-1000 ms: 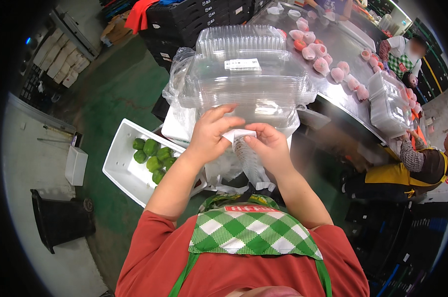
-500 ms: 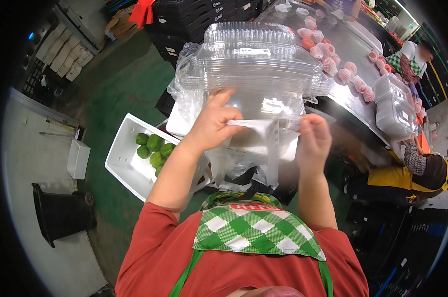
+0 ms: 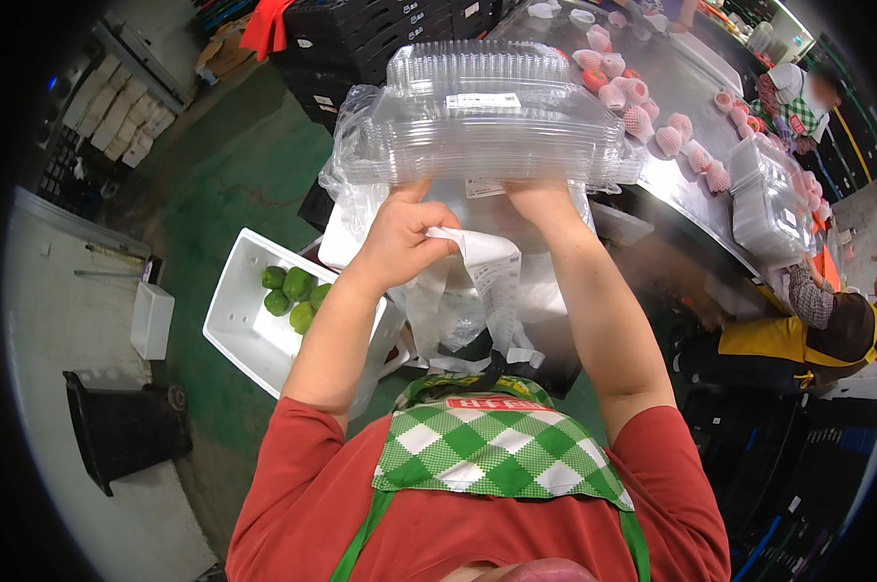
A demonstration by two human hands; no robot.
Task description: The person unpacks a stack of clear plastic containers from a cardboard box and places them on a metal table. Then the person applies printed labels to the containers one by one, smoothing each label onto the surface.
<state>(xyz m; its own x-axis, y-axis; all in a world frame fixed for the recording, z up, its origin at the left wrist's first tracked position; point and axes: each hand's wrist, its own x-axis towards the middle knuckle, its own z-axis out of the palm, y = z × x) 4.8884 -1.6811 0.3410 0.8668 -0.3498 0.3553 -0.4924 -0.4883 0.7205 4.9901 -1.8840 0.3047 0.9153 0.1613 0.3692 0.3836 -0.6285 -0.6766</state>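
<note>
- Now, from my seat, I see the left hand [image 3: 404, 241] pinching the end of a long white paper label strip [image 3: 496, 276] between thumb and fingers, a narrow grip; its index finger reaches up to the front edge of the stack.
- That stack of clear ribbed plastic containers [image 3: 496, 144] sits straight ahead of me, just beyond both hands.
- The right hand [image 3: 542, 201] has changed most: half a second ago I had it blurred in the air, out to the right, and now it is forward at the stack's front edge. Its fingertips are hidden, so I cannot tell how wide its grip is.
- A small white rectangular label [image 3: 484, 187] now shows just beside those fingers, below the stack's front rim; I did not see it there before.
- The strip bends over from the left hand and hangs toward the green-and-white checked apron [image 3: 504, 446]; a second ago both hands met at its top.
- To my left, the white foam box [image 3: 247, 315] with green bell peppers [image 3: 298, 283] stays put.
- To my right, round fruits in pinkish foam nets [image 3: 638, 122] lie on the shiny metal table [image 3: 685, 100] as before.
</note>
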